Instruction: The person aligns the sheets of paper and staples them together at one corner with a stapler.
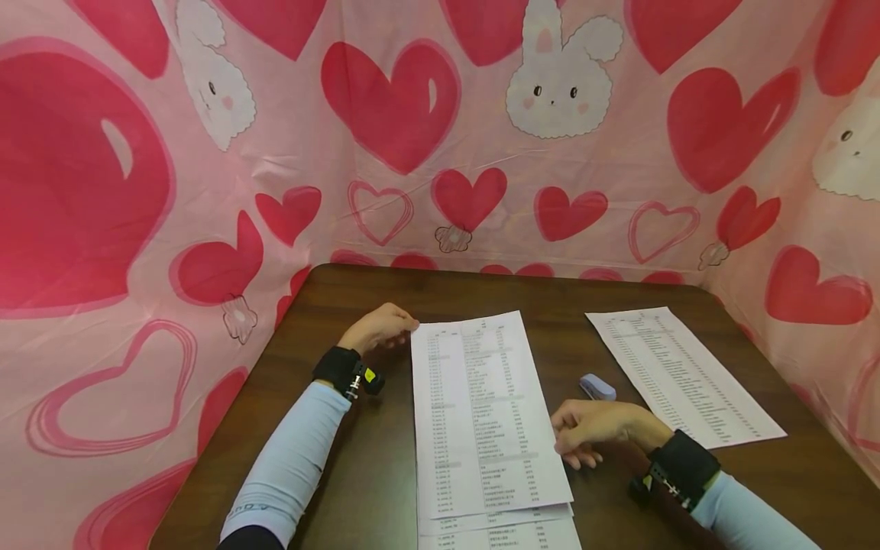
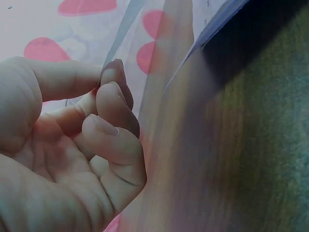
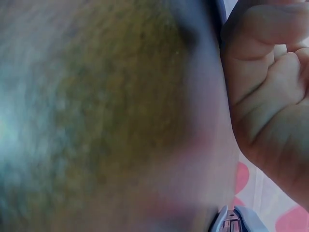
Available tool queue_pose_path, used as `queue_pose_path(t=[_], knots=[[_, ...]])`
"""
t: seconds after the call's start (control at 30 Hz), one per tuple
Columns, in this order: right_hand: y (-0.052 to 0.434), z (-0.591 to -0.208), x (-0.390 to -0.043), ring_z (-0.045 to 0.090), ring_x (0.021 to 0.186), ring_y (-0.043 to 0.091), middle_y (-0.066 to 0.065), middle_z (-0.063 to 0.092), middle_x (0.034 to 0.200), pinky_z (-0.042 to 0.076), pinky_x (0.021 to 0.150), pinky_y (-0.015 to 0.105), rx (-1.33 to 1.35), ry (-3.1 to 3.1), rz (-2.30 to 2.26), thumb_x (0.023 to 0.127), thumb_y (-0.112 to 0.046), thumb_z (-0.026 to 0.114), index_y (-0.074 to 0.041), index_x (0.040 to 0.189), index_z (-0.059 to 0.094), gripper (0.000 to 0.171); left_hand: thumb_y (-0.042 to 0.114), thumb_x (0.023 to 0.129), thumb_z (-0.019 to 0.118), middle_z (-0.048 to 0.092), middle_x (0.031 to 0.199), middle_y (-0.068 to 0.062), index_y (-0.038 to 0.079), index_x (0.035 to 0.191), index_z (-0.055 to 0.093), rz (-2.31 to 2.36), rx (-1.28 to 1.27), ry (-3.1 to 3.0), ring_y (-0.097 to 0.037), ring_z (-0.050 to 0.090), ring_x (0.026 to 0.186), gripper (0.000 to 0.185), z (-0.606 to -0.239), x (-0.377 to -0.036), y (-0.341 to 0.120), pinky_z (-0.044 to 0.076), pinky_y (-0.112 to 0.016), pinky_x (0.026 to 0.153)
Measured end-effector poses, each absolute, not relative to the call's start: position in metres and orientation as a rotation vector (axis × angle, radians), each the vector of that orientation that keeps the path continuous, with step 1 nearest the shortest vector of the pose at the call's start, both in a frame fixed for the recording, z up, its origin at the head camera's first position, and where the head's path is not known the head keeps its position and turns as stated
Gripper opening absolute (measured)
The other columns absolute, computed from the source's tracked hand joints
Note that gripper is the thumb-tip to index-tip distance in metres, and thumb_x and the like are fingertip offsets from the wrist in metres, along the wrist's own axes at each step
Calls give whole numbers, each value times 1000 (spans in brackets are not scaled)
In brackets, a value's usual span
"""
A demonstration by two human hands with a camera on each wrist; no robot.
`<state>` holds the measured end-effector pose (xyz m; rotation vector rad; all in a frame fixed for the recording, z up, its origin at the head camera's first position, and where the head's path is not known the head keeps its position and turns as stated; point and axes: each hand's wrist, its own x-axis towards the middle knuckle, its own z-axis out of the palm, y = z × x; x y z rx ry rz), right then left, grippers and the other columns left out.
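Because the printed sheets [image 1: 481, 412] are stacked loosely mid-table [image 1: 357, 473], they could be fanned out of alignment. Their top-left corner is pinched by the left hand [image 1: 378, 327]; their right edge is touched by the right hand [image 1: 594, 428], its fingers curled. Right of the sheets, the stapler [image 1: 596, 386] lies untouched.

A stack of sheets [image 1: 481, 412] is laid mid-table [image 1: 357, 473]. The left hand [image 1: 378, 327] is placed at its far left corner, the right hand [image 1: 594, 428] at its right edge. A stapler [image 1: 596, 386] is set just beyond the right hand, between the stack and a sheet [image 1: 681, 374] further right.
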<state>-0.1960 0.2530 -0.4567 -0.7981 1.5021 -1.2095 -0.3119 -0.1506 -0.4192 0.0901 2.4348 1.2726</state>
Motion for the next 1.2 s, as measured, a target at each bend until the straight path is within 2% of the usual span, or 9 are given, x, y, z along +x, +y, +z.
queue_pose_path(t=[0.33,0.63,1.2], knots=[[251,-459,-195,58,49,1,43,44,71,42,44,14,-783,1504,-1200,93,-4,54,23,85,48,28,23,95,62,57,68,-3,5,95,73,1279,73,2407,-15,47,54,21,-424,-312,-149,39,-24,48],[250,-458,-193,58,49,1,44,43,69,42,44,14,-786,1494,-1201,93,-4,54,23,83,46,29,26,93,65,63,75,-5,10,94,76,1226,70,2444,-19,54,62,20,-425,-309,-147,41,-25,51],[249,-461,-189,59,49,0,47,43,70,41,43,13,-799,1502,-1181,94,-4,54,24,83,45,31,24,93,64,60,71,-3,9,90,76,1199,94,2473,-18,53,61,20,-432,-307,-143,39,-25,51]])
